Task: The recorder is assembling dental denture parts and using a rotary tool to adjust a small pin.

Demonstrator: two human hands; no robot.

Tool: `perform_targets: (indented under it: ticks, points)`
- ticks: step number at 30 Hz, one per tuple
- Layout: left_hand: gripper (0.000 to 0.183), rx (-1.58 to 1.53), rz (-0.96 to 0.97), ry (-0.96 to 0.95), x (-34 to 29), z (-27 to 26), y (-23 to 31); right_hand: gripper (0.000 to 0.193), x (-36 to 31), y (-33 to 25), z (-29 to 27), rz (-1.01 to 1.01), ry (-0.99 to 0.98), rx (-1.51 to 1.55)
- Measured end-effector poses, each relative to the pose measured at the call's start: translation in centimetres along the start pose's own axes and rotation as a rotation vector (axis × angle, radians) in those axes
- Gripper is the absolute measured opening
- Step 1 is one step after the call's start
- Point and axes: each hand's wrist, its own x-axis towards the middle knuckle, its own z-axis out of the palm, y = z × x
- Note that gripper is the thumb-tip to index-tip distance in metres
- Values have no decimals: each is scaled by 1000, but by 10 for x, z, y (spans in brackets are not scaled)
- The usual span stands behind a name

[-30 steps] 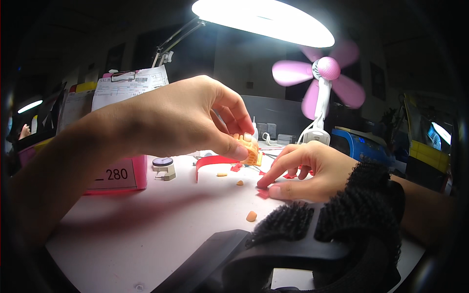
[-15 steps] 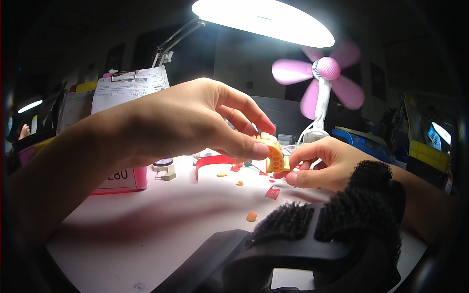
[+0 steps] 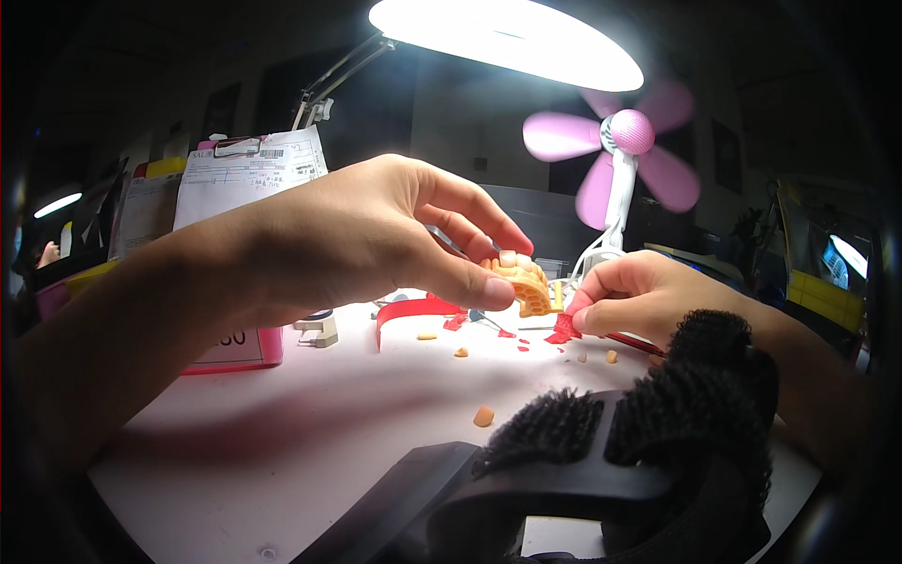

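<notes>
Between its thumb and fingers, my left hand (image 3: 376, 230) holds a yellow-orange dental model (image 3: 526, 291) above the table. The model has a honeycomb-patterned base, and a few paler teeth show on its top. Just to the right of it, my right hand (image 3: 639, 296) is closed in a pinch at a small crumpled piece of red paper (image 3: 564, 328). That hand does not touch the model. A thin dark red tool (image 3: 635, 344) shows below the right hand; its far part is hidden.
On the white table (image 3: 329, 470) lie small tooth-coloured pieces (image 3: 484, 416), red scraps and a curved red strip (image 3: 409, 307). A pink box (image 3: 272, 348) and clipboard papers (image 3: 221, 179) stand left. Behind are a lit lamp (image 3: 507, 42) and a pink fan (image 3: 631, 132). A black strap (image 3: 648, 442) blocks the front.
My right hand has moved from the model's edge to a pinch at the red piece, which lay on the table before. The model has tilted in my left hand. More small pieces show.
</notes>
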Motion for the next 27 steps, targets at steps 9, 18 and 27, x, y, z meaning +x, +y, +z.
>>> perform_targets:
  ticks: [9, 18, 27]
  points:
    - [29, 251, 7, -127, 0, 31, -12, 20, -11, -7, -6, -97, -69, 451]
    - [38, 135, -62, -70, 1, 25, -9, 33, -17, -12, 8, -253, -84, 340]
    - [37, -356, -177, -60, 1, 31, -8, 35, -15, -13, 8, -331, -128, 395]
